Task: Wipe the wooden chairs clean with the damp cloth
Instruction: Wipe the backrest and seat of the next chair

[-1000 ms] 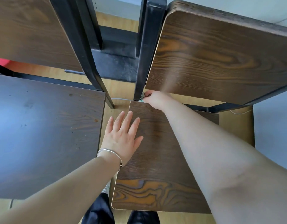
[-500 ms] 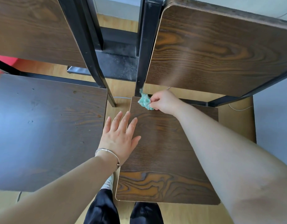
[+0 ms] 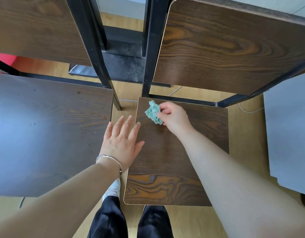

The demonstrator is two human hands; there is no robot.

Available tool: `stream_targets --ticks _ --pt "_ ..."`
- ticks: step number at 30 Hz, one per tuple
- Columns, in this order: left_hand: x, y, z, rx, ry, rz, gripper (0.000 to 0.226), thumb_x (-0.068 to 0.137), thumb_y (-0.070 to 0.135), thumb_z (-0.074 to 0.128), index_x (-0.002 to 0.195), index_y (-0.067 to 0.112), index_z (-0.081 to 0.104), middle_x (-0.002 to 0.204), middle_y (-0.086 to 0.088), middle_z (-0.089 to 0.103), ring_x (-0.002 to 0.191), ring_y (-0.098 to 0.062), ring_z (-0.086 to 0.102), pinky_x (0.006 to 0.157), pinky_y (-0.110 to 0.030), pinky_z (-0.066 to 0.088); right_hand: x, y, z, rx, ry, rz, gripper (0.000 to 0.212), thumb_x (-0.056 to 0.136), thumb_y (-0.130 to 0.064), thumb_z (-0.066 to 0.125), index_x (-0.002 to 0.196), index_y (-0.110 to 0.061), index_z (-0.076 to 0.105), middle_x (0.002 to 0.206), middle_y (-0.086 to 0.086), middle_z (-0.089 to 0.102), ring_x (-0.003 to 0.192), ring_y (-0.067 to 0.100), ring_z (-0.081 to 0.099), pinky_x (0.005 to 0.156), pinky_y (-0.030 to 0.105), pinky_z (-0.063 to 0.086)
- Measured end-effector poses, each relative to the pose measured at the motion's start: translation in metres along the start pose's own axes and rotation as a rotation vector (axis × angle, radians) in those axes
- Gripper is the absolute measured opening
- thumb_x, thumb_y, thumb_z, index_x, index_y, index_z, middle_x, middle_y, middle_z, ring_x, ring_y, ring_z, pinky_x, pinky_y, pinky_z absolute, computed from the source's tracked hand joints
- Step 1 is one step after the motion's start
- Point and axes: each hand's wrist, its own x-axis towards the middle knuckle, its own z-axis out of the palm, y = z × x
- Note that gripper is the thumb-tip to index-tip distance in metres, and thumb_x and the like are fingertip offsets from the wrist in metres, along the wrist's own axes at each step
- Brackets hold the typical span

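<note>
Our right hand (image 3: 174, 117) pinches a crumpled green cloth (image 3: 153, 112) between the thumb and curled fingers. It bears the cloth against the right chair seat (image 3: 165, 169), near the rear left corner and just in front of the black metal frame (image 3: 149, 48). In our judgement, the cloth is bunched into a wad so that pressure falls on a small patch and the fingers stay clear of the wood.

Our left hand (image 3: 121, 143) is open, with the fingers straight and slightly spread. The palm faces down over the left edge of the same seat, and the outer fingers reach over the gap toward the left chair seat (image 3: 45, 134). We judge that this placement steadies the chair against the wiping strokes and takes some of our weight as we lean forward. A silver bracelet (image 3: 108, 158) sits at that wrist.

The wad is at the rear of the seat, and the whole near portion lies uncovered. We therefore judge the step in hand to be wiping this seat, with the rest of it yet to be covered. The left chair seat shows small dark specks, so we judge it to be unwiped. We cannot tell from this view whether the right backrest (image 3: 234, 45) has been cleaned.

Caution: the frame upright stands close to the cloth, so strokes toward the corner call for a short, controlled reach.
</note>
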Motion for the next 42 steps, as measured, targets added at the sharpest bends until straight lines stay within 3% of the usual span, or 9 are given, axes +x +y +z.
stream_targets --ticks 3,9,12,15,23,29,33,37,42 --pt "0.001 -0.004 -0.001 0.018 -0.014 -0.004 0.067 0.093 0.057 0.016 0.150 0.024 0.022 0.159 -0.006 0.017 0.146 -0.029 0.011 0.118 -0.052 0.012 0.021 -0.009 0.001 -0.061 0.067 -0.064 0.034 0.091 -0.022 0.065 0.124 -0.032 0.065 0.094 -0.006 0.066 0.084 0.009 0.061 0.074 0.024 0.052" --pt "0.005 -0.014 -0.007 -0.003 -0.005 0.006 0.068 0.091 0.057 0.011 0.151 0.026 0.016 0.160 -0.005 0.011 0.147 -0.028 0.005 0.118 -0.051 0.009 0.035 -0.005 0.015 -0.297 0.128 -0.153 0.027 0.097 -0.013 0.055 0.120 -0.017 0.070 0.108 -0.001 0.056 0.099 0.018 0.057 0.080 0.026 0.049" --pt "0.008 -0.020 -0.009 -0.005 0.004 0.014 0.067 0.092 0.057 0.013 0.151 0.026 0.018 0.160 -0.005 0.013 0.147 -0.029 0.007 0.118 -0.051 0.009 0.026 -0.002 0.015 -0.384 0.074 -0.206 0.031 0.097 -0.023 0.056 0.126 -0.016 0.064 0.116 0.000 0.053 0.103 0.017 0.055 0.089 0.031 0.050" --pt "0.009 -0.024 -0.009 -0.011 0.018 0.023 0.067 0.092 0.056 0.017 0.150 0.024 0.023 0.159 -0.007 0.017 0.146 -0.030 0.012 0.117 -0.052 0.012 0.021 0.001 0.016 -0.515 -0.019 -0.255 0.051 0.089 -0.041 0.066 0.134 -0.018 0.056 0.113 -0.003 0.047 0.102 0.015 0.049 0.088 0.031 0.047" --pt "0.008 -0.033 -0.007 -0.015 0.031 0.047 0.064 0.093 0.055 0.021 0.149 0.023 0.026 0.158 -0.007 0.021 0.145 -0.031 0.015 0.117 -0.053 0.014 0.007 0.014 0.035 -0.507 0.033 -0.339 0.014 0.094 -0.021 0.062 0.105 -0.017 0.069 0.098 -0.001 0.055 0.095 0.020 0.051 0.076 0.032 0.048" --pt "-0.003 -0.037 -0.009 0.003 0.007 0.084 0.067 0.093 0.056 0.015 0.151 0.024 0.014 0.160 -0.006 0.010 0.147 -0.030 0.007 0.117 -0.051 0.009 -0.081 0.051 0.071 -0.467 -0.002 -0.441 0.017 0.087 -0.012 0.069 0.101 -0.018 0.075 0.093 -0.003 0.059 0.080 0.016 0.046 0.072 0.022 0.039" --pt "-0.008 -0.042 -0.014 0.044 0.000 0.123 0.066 0.095 0.056 0.016 0.152 0.024 0.007 0.161 -0.006 0.003 0.147 -0.029 0.001 0.118 -0.051 0.005 -0.090 0.048 0.073 -0.382 -0.005 -0.327 0.023 0.088 -0.009 0.065 0.105 -0.021 0.076 0.091 -0.002 0.057 0.083 0.024 0.054 0.073 0.030 0.047" --pt "-0.011 -0.049 -0.021 0.070 0.011 0.142 0.066 0.096 0.055 0.023 0.152 0.024 0.007 0.161 -0.006 0.004 0.147 -0.030 0.002 0.118 -0.052 0.005 -0.052 0.010 0.051 -0.261 0.204 -0.245 0.024 0.090 -0.006 0.062 0.108 -0.015 0.075 0.095 0.005 0.057 0.086 0.023 0.057 0.078 0.034 0.050" --pt "-0.004 -0.059 -0.019 0.116 0.014 0.130 0.067 0.096 0.055 0.025 0.152 0.025 0.006 0.160 -0.006 0.003 0.147 -0.030 0.002 0.118 -0.051 0.005 0.030 -0.029 0.034 -0.368 0.260 -0.154 0.027 0.092 -0.011 0.059 0.117 -0.015 0.071 0.105 0.003 0.055 0.099 0.022 0.058 0.081 0.026 0.046"
